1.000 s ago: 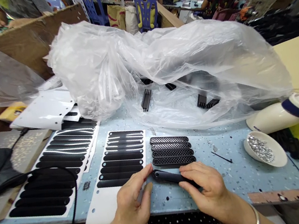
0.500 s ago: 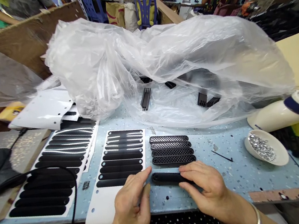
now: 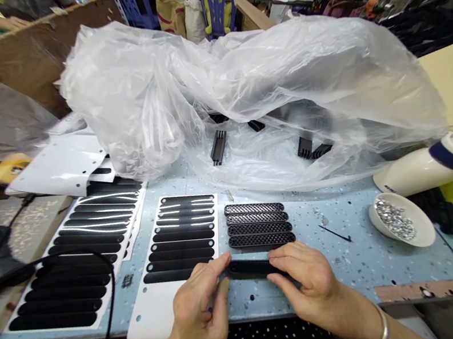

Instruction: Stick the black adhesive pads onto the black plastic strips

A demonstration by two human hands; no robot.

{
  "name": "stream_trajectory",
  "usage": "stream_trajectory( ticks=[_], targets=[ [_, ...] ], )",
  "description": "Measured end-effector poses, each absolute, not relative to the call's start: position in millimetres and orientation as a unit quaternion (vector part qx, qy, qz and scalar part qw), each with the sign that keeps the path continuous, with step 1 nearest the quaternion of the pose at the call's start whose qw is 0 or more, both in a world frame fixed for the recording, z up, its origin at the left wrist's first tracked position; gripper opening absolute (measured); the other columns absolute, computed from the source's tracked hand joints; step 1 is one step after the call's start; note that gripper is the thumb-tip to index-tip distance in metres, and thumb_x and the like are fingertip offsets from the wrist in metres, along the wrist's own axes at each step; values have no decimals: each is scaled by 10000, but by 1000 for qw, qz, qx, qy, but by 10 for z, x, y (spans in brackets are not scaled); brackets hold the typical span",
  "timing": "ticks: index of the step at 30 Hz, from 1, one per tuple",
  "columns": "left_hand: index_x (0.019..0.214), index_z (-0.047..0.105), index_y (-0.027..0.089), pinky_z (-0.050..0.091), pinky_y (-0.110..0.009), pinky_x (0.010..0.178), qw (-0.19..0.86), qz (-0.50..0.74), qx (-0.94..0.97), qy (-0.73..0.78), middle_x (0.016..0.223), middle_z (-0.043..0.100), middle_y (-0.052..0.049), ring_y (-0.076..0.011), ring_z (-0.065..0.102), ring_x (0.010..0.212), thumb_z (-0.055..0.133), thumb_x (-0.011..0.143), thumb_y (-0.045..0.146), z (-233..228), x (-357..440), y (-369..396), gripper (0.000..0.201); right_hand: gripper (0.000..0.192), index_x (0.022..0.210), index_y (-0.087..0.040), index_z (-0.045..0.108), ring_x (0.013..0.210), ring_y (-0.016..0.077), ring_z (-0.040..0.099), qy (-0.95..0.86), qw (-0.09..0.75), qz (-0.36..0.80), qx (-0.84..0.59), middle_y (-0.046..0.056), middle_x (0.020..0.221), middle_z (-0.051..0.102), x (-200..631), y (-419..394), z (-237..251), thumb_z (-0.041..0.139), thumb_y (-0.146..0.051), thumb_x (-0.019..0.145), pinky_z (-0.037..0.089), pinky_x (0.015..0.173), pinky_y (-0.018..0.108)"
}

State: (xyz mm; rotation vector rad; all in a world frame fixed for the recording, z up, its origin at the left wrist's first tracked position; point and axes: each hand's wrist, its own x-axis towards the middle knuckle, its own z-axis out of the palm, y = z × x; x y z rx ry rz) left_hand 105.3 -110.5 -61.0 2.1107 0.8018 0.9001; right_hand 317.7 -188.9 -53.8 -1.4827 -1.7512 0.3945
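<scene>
My left hand (image 3: 201,308) and my right hand (image 3: 307,283) both hold a long black oval strip (image 3: 249,268) just above the blue table's front edge. The left fingertips pinch its left end and the right hand covers its right end. Directly behind it lie several black perforated oval pieces (image 3: 259,224) in a neat row. To the left lies a white backing sheet (image 3: 178,247) with several black oval strips on it.
More sheets of black strips (image 3: 79,252) lie at left under a black cable (image 3: 104,323). A big clear plastic bag (image 3: 239,92) with black parts fills the middle. At right are a white bowl of shiny studs (image 3: 400,220) and a white tool (image 3: 434,166). Other people sit behind.
Both hands with the strip have shifted slightly away from me, toward the row of perforated pieces. The camera tilted a little.
</scene>
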Motion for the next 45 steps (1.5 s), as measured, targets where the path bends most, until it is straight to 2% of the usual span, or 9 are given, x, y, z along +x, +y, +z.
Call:
stream_trajectory(
  ticks=[9, 16, 22, 29, 35, 39, 45],
  targets=[
    [1272, 579, 149, 573, -274, 718, 334, 348, 820, 307, 997, 730, -93, -163, 689, 830, 509, 888, 41, -634, 1029, -1096, 405, 154, 916, -134, 685, 768, 224, 630, -695, 387, 152, -587, 90, 865, 698, 3174, -1879, -533, 598, -37, 832, 510, 695, 404],
    [1147, 646, 139, 552, -353, 780, 237, 359, 865, 258, 1047, 746, -124, -224, 710, 959, 565, 865, 27, -690, 1071, -1053, 314, 164, 915, -124, 694, 751, 227, 628, -698, 381, 149, -588, 95, 845, 696, 3165, -1875, -492, 578, -40, 836, 514, 681, 407],
    [1113, 663, 153, 556, -359, 736, 207, 367, 874, 244, 1021, 764, -120, -240, 731, 948, 563, 867, 16, -714, 1080, -1016, 299, 181, 927, -144, 694, 748, 223, 622, -695, 375, 157, -593, 88, 841, 693, 3170, -1877, -510, 572, -44, 838, 517, 690, 404],
    [1116, 662, 150, 540, -337, 698, 201, 371, 875, 238, 1033, 761, -127, -229, 735, 922, 565, 870, 7, -731, 1069, -1023, 301, 182, 921, -127, 694, 735, 219, 617, -694, 376, 160, -592, 87, 821, 685, 3166, -1869, -489, 568, -33, 828, 514, 684, 407],
    [1208, 616, 141, 526, -337, 708, 228, 361, 859, 283, 1019, 752, -128, -218, 720, 886, 595, 868, 36, -679, 1026, -1061, 356, 172, 908, -126, 693, 729, 216, 608, -692, 379, 162, -593, 90, 811, 677, 3170, -1876, -502, 563, -42, 833, 515, 660, 394],
    [1164, 640, 131, 507, -375, 734, 196, 348, 878, 264, 1057, 737, -153, -247, 708, 924, 559, 862, -1, -676, 1021, -1096, 339, 174, 909, -138, 690, 734, 215, 609, -692, 376, 161, -595, 90, 814, 678, 3167, -1873, -504, 550, -55, 847, 521, 667, 394],
    [1207, 613, 104, 500, -406, 737, 152, 315, 905, 244, 1094, 730, -177, -282, 694, 966, 505, 859, -23, -718, 1033, -1107, 386, 155, 897, -135, 691, 719, 217, 615, -693, 376, 160, -594, 92, 795, 679, 3158, -1859, -484, 558, -69, 855, 523, 656, 396]
  ],
)
